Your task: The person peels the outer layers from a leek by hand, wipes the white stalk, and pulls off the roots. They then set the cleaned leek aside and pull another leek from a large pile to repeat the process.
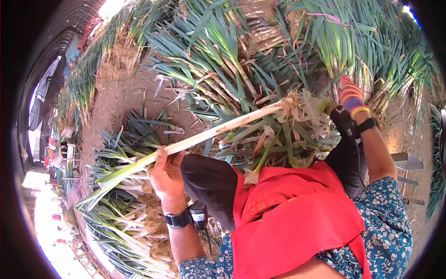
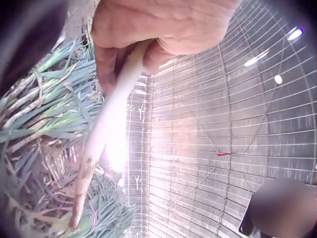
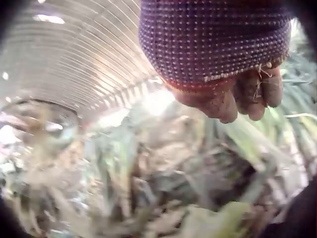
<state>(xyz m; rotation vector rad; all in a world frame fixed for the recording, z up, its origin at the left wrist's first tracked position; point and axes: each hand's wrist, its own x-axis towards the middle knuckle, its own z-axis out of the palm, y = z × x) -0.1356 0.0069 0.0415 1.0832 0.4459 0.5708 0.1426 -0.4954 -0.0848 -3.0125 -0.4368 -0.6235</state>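
Observation:
The bare left hand (image 1: 168, 179) pinches a long leek (image 1: 218, 129) around its pale green part, leaves pointing lower left and root end upper right. In the left wrist view, thumb and fingers of the left hand (image 2: 163, 29) hold the white stalk (image 2: 101, 119), whose far end is brown. The right hand (image 1: 351, 96), in a striped glove, is beyond the root end and apart from the leek. In the right wrist view, the gloved right hand (image 3: 223, 59) shows bare fingertips curled down; nothing is seen in them.
Trimmed leeks (image 1: 134, 218) lie in a pile at the lower left. Untrimmed bundles (image 1: 204, 51) lie ahead, with more bundles (image 1: 344, 42) at the upper right. Loose leaves lie between the knees, below the root end. A metal stand (image 1: 408, 161) is at the right.

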